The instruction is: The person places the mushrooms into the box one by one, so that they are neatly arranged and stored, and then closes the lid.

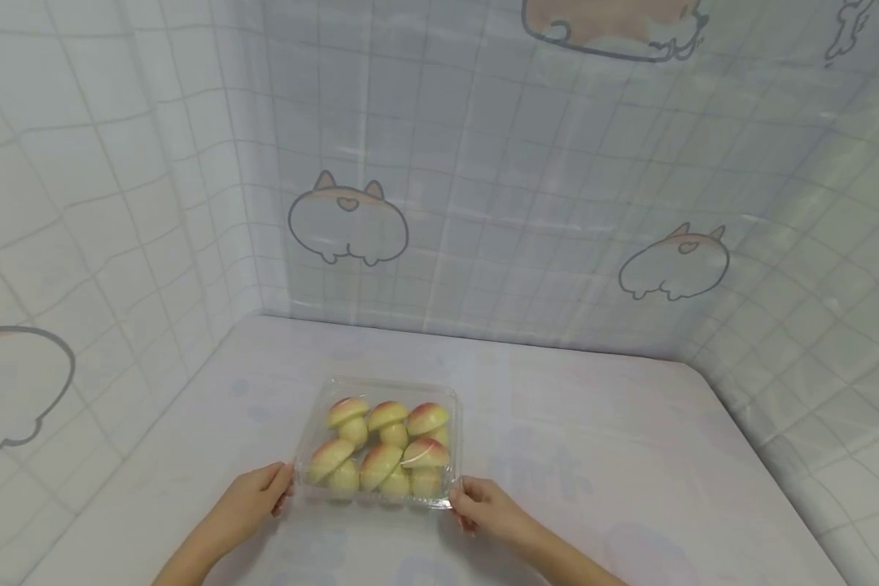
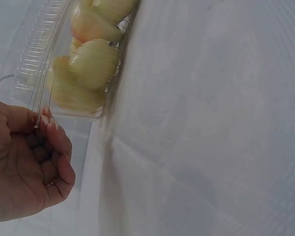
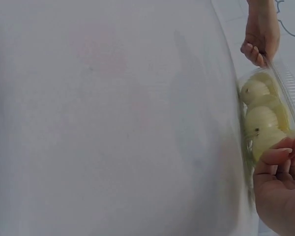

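Note:
Between my two hands is a clear plastic clamshell box (image 1: 381,389) with several yellow, red-topped mushroom-shaped pieces (image 1: 388,419) in two rows inside. My left hand (image 1: 260,494) pinches the rim at its near left corner, thumb and fingertips meeting on the edge, as the left wrist view also shows with the hand (image 2: 29,157) beside the ribbed wall. At the near right corner my right hand (image 1: 483,506) pinches the rim between thumb and fingers. In the right wrist view the right hand (image 3: 282,182) partly covers the box, with the left hand at its far end.
A pale, faintly printed cloth covers the table (image 1: 593,456). Behind it and at both sides hang grid-patterned curtains (image 1: 483,203) with cartoon dog drawings. The back edge of the table meets the rear curtain.

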Available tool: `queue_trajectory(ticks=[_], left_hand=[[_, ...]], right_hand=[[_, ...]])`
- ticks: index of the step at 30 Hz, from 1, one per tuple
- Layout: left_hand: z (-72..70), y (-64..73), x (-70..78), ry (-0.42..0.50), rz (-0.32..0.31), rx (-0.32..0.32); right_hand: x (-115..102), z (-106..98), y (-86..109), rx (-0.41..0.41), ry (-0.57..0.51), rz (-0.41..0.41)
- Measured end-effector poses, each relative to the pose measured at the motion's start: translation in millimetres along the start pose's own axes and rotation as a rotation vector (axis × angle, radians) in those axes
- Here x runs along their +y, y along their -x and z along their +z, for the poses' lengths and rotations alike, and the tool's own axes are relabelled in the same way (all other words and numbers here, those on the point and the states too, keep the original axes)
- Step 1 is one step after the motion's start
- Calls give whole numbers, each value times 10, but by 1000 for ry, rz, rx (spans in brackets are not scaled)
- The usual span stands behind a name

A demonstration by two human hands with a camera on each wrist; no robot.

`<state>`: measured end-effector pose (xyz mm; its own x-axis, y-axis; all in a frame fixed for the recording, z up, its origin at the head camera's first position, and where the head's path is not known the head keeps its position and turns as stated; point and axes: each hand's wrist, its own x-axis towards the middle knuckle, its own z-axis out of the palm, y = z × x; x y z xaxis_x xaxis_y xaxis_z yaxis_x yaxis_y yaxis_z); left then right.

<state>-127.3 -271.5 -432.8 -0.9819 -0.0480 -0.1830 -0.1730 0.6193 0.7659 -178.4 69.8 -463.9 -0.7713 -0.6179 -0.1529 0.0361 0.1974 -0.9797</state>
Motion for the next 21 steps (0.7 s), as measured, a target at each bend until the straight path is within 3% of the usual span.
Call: queue_trajectory(ticks=[4,9,16,19,21], left_hand=[[16,3,-3,-6,-6,8],[16,6,11,-12,4,11],[-73,1,11,-17,14,4],[-176,-37,-12,-68,24,4],[-251,-88,-34,-153,58,19]], right_hand=[[19,10,13,-28,-26,-45],[31,6,43,-23,-32,-46],[5,3,50,81,40,12],[-23,-82,49,112,93,27],[-48,-161,49,115,151,18]])
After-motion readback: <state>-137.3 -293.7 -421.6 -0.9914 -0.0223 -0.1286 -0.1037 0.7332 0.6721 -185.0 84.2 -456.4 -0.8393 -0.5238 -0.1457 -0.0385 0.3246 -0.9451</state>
